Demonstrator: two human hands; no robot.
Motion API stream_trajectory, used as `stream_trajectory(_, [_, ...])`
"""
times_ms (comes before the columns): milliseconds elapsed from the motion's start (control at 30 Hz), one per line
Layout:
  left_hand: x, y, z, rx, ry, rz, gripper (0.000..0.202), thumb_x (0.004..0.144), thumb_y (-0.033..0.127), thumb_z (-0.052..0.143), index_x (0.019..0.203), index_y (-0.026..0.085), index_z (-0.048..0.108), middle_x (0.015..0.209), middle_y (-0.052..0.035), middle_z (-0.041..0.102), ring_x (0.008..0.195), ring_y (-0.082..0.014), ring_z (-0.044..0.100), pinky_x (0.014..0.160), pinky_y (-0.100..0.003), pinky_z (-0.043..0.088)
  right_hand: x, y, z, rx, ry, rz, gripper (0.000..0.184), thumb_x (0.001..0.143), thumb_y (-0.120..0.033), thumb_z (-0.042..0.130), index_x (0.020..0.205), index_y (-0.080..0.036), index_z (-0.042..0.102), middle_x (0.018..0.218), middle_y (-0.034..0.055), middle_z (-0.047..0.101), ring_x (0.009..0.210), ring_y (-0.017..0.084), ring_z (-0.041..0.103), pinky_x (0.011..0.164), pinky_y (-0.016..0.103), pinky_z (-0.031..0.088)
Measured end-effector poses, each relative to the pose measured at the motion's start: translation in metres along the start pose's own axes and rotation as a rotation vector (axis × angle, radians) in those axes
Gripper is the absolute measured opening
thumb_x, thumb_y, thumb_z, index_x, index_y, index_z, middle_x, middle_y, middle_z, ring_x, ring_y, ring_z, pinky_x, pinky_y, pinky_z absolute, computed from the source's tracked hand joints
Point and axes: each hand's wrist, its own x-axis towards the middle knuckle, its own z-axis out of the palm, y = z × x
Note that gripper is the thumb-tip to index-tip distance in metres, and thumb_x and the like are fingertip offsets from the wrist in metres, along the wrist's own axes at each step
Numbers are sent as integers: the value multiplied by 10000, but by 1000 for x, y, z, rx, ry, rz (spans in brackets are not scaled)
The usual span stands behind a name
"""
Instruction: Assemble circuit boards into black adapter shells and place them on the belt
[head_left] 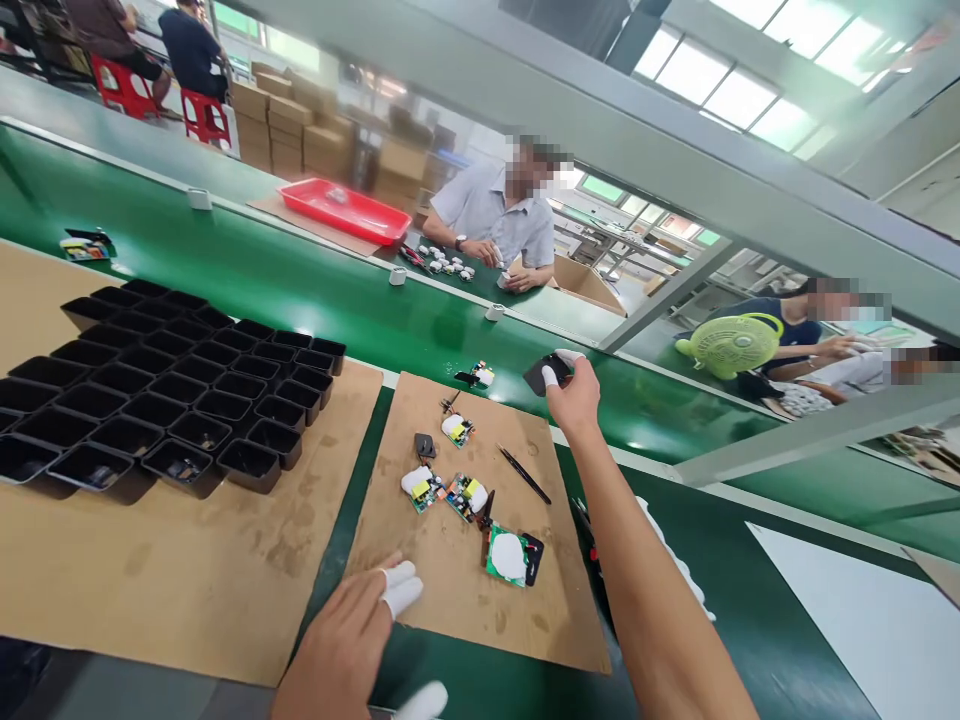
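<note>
My right hand (574,395) reaches out over the green conveyor belt (315,290) and pinches a small flat black part (543,373) between fingers in white finger cots. My left hand (352,640) rests near the front edge of a brown cardboard mat (457,580), fingers spread, holding nothing. On the mat lie several small green circuit boards with white and yellow components (450,490), a small black piece (424,444), black tweezers (524,473) and a board with a white round disc (511,556). Another small board (480,375) lies on the belt.
A black multi-cell tray (165,390) sits on a larger cardboard sheet at the left. Across the belt a person sits with small white parts, beside a red tray (345,210). Other seated people, a green fan (731,345) and stacked cartons are further off.
</note>
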Motion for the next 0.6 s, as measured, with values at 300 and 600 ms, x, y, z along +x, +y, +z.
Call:
stream_trajectory(300, [1, -9, 10, 158, -48, 96, 273, 1036, 265, 657, 1306, 226, 668, 1295, -130, 853, 1159, -292, 842, 987, -346, 681, -12, -3, 24, -286, -80, -159, 388, 1094, -428, 720, 1399, -191, 688, 1451, 133, 698, 1290, 320, 698, 1119, 543, 579])
stream_trajectory(600, [50, -48, -99, 747, 303, -437, 239, 1069, 360, 708, 1218, 173, 708, 1152, -187, 744, 1117, -438, 670, 870, -543, 511, -103, -50, 34, -265, -584, -418, 178, 889, -371, 744, 845, -265, 607, 908, 78, 712, 831, 283, 655, 747, 368, 454])
